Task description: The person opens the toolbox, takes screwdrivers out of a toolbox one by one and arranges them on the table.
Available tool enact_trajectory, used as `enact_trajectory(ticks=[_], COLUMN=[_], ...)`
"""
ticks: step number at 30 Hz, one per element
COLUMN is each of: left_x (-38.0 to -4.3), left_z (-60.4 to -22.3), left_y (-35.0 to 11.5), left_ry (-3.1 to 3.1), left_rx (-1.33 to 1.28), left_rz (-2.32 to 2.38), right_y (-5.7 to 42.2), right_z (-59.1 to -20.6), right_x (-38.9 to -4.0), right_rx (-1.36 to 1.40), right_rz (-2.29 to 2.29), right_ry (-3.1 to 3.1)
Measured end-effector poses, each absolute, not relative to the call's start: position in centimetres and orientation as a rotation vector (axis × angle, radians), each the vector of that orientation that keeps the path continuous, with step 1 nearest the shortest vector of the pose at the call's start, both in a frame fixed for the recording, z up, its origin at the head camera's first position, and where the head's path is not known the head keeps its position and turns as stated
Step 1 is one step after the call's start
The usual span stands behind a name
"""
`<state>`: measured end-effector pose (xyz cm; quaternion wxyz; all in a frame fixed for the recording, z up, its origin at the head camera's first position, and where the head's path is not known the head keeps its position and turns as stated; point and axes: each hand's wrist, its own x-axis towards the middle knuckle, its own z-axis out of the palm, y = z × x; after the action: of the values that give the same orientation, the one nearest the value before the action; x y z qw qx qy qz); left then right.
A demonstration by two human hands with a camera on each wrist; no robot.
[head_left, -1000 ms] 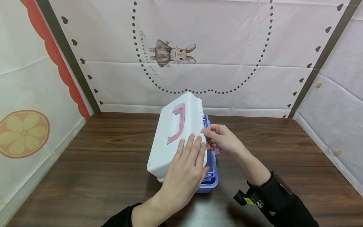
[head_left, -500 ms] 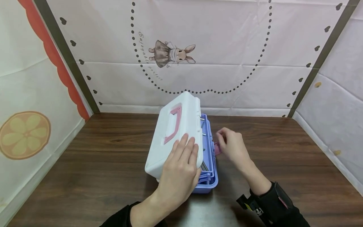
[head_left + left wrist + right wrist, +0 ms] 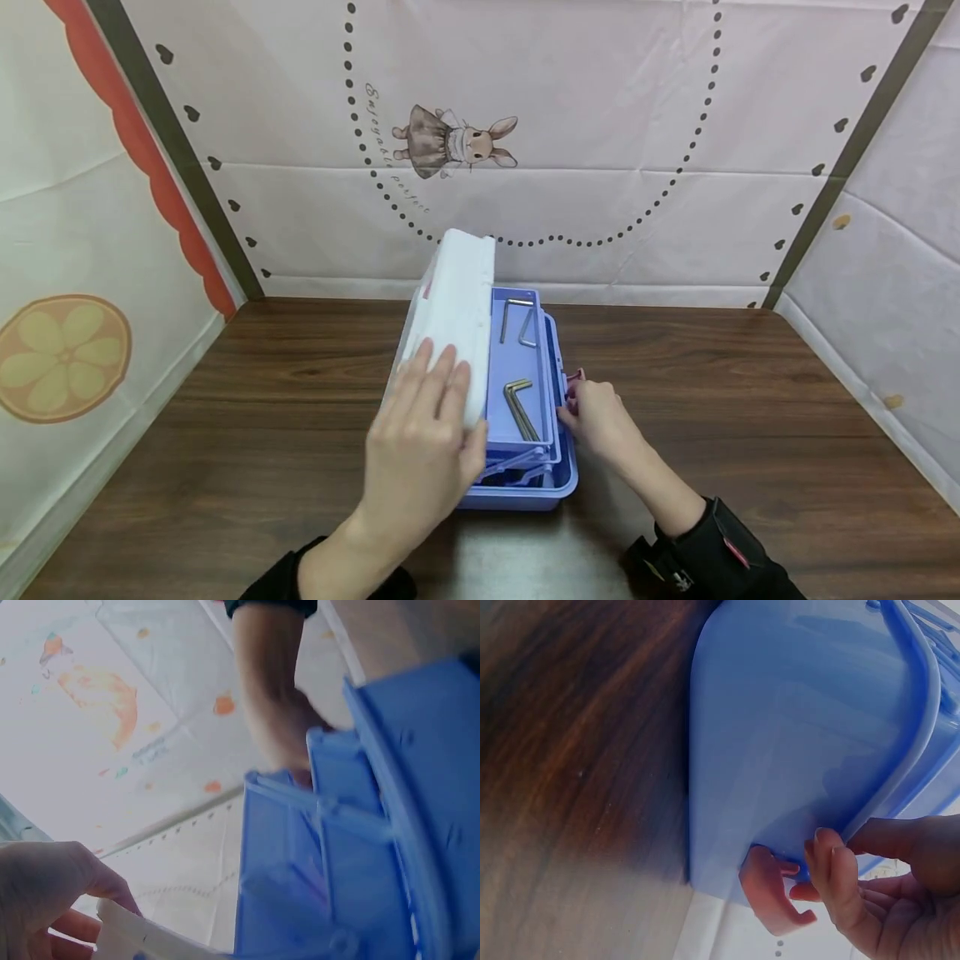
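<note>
Can read "Enjoyable" in thin dark script (image 3: 372,121) on the white backdrop (image 3: 585,100), turned sideways, curving downward just beside the feet of the printed rabbit (image 3: 453,143); can make out a fainter second word (image 3: 411,193) along the same curve, perhaps "perfice", without certainty; can find, from the left wrist, a slanting strip of small lettering (image 3: 148,748) on the pale cloth (image 3: 150,802), below the orange print (image 3: 105,697), too blurred to read; cannot tell of any wording on the red tag (image 3: 737,552) of the right black cuff (image 3: 701,533), too small.
</note>
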<state>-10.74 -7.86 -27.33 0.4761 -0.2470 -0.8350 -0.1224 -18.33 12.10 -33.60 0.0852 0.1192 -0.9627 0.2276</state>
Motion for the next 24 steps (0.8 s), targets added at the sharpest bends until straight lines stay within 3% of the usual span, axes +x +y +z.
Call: enact_trajectory(ticks=[13,24], left_x=[-9.9,-10.7], left_z=[-24.6,-25.8], left_y=[-14.9,-21.1], left_ry=[-2.363,-2.827], left_rx=[-0.232,0.029], left_rz=[-0.245,-0.367], right_y=[11.8,11.9], right_z=[-33.5,-33.6], right_x=[-18.3,-18.1], right_rx=[0.263,0.259], right_rz=[0.781,0.855], right_ry=[-2.995,-3.017])
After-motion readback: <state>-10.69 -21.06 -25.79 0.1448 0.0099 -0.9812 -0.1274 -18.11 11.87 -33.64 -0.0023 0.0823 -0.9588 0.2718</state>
